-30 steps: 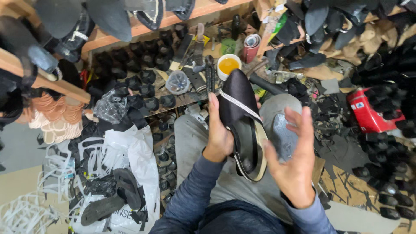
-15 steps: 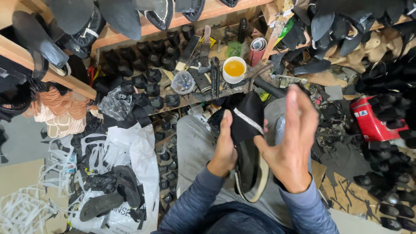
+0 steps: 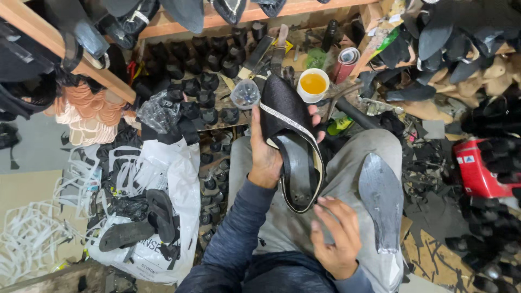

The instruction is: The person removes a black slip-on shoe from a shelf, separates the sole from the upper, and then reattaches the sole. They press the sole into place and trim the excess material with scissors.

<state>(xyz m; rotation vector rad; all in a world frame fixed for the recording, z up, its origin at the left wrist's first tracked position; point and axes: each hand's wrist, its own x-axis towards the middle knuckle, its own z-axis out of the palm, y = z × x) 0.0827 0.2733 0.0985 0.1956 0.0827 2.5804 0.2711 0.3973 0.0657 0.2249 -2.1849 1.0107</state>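
The left hand grips a black pointed shoe upper mounted on its last, fingers wrapped round the far side and thumb on the near edge, with the bottom turned up toward the face. Held this way, the insole surface and the pale trim band along the edge are open to view and to work. The right hand hangs just below the heel end of the shoe, fingers loosely spread and slightly curled, holding nothing; its fingertips are near the shoe's rim, but whether they touch it cannot be told.

On the right thigh, over grey trousers, lies a loose dark grey pointed sole, flat and toe pointing away, kept within easy reach of the free hand and apart from the shoe.

Beyond the knees, the cluttered worktop carries a white cup of yellow liquid, probably glue, just past the shoe's toe, a clear plastic container to its left, and rows of black heel blocks. A wooden shelf above holds more black shoes. On the floor to the left, a white plastic bag has black sandals lying on it, and a red can sits at the right.
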